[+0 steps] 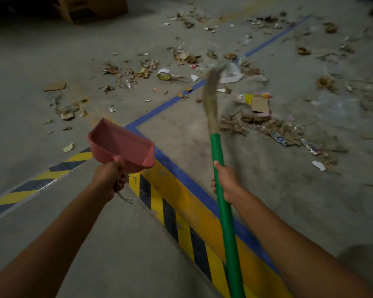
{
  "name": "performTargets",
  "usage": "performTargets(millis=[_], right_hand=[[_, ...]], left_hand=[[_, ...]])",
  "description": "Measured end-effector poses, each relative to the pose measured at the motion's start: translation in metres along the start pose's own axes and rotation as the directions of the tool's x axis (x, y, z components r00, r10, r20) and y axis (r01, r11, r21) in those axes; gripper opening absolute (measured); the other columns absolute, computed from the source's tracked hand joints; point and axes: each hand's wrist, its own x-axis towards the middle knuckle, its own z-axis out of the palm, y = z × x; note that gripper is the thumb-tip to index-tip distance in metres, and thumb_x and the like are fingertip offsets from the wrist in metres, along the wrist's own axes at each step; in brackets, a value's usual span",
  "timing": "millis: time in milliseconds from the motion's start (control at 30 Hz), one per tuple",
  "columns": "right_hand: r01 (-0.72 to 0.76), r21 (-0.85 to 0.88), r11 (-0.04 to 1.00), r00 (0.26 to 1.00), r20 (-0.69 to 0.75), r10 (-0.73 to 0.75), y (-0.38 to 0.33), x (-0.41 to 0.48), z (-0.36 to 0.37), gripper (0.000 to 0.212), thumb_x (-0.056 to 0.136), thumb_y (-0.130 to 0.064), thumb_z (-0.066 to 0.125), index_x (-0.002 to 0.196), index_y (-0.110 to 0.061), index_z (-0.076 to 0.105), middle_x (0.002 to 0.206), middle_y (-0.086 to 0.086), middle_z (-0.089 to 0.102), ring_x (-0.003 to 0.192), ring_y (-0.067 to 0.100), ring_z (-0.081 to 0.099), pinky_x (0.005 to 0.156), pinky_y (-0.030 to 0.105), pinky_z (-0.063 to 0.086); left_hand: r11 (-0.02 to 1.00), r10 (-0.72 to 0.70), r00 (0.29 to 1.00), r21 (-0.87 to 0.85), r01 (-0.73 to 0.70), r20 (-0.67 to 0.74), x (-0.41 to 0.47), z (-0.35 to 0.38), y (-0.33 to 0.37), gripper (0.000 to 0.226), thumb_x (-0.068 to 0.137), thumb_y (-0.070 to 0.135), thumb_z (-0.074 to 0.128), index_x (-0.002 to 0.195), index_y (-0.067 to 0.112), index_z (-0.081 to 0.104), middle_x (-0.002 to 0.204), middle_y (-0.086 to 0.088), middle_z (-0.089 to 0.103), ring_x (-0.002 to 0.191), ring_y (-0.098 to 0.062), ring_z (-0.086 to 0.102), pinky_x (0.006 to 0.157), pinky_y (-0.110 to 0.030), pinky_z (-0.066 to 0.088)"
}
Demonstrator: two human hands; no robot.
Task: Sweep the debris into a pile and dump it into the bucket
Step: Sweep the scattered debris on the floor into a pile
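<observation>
left grip (pixel 111 179) clenched round pink dustpan (pixel 121 143) handle, right grip (pixel 225 181) grasping green broom (pixel 224 211), its bristles (pixel 210 100) motion-blurred, debris (pixel 256 123) scattered across floor (pixel 52 50)

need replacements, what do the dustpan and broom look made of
The dustpan looks like moulded pink plastic: a smooth, one-piece shell. The broom handle seems plastic-sleeved, evenly green and smooth. The broom head looks like dry grass fibre, though it is blurred.

Grey concrete floor (pixel 52 50), marked with a blue tape line (pixel 159 108). Strewn with debris (pixel 256 123) on both sides of that line; tape roll (pixel 164 74) just left of it, yellow-black hazard stripes (pixel 174 222) alongside it.
</observation>
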Motion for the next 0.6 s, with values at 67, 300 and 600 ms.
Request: performTargets(millis=[67, 300, 600], right_hand=[[0.000, -0.056, 0.998, 0.995, 0.100, 0.006, -0.003, -0.008, 0.005, 0.029, 0.100, -0.036, 0.056, 0.094, -0.008, 0.057, 0.060, 0.008, 0.052, 0.044, 0.019, 0.048, 0.043, 0.026, 0.040], [-0.236, -0.288, 0.928, 0.944, 0.158, 0.289, 0.037, -0.007, -0.030, 0.038, 0.099, -0.036, 0.060, 0.079, -0.004, 0.053, 0.058, 0.008, 0.048, 0.041, 0.016, 0.044, 0.039, 0.021, 0.036], [-0.242, 0.108, 0.964, 0.942, -0.214, 0.260, 0.053, -0.001, -0.145, 0.035, 0.101, -0.030, 0.055, 0.077, -0.005, 0.050, 0.060, 0.011, 0.046, 0.045, 0.020, 0.041, 0.040, 0.022, 0.034]], left_hand=[[1.000, -0.011, 1.000, -0.013, 0.011, 0.013, 0.005, 0.004, -0.002, 0.023, 0.101, 0.017, 0.046, 0.079, 0.009, 0.046, 0.065, -0.010, 0.039, 0.028, -0.006, 0.036, 0.031, -0.011, 0.024], [0.999, -0.043, 0.997, 0.002, 0.043, 0.072, 0.024, 0.057, -0.015, 0.023, 0.100, 0.018, 0.050, 0.078, 0.012, 0.045, 0.065, -0.009, 0.039, 0.026, -0.007, 0.037, 0.034, -0.009, 0.027], [0.998, -0.047, 0.948, 0.050, 0.033, 0.316, 0.006, 0.145, -0.016, 0.021, 0.100, 0.014, 0.044, 0.079, 0.014, 0.043, 0.065, -0.008, 0.038, 0.029, -0.007, 0.035, 0.031, -0.011, 0.024]])
